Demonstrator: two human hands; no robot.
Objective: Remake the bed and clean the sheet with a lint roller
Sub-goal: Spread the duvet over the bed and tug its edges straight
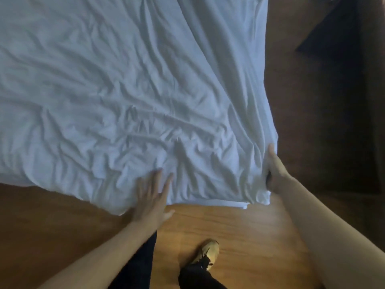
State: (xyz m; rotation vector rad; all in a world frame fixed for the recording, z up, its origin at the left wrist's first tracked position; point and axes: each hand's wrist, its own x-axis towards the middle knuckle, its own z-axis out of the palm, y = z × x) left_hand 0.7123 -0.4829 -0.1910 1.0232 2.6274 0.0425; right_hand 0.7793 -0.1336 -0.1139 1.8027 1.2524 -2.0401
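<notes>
One white sheet (pixel 116 90) fills most of the view, spread over the bed and crumpled into soft ridges and shallow folds, a thin matte cloth that creases easily. Its near edge hangs over the wooden floor (pixel 239 226), which is smooth, warm brown and lightly grained. At the sheet's near right corner, the right hand (pixel 276 171) grips the edge, fingers closed around a fold of cloth, probably to draw that corner taut and square it over the mattress. Along the sheet's near edge, left of that corner, the left hand (pixel 151 193) lies flat with its fingers straight and spread, pressing the cloth down, likely to anchor it while the corner is pulled. Below the sheet's edge, on the floor, stands a pale shoe (pixel 209 252) under a dark trouser leg. No lint roller is in view, so cleaning looks not yet begun.
</notes>
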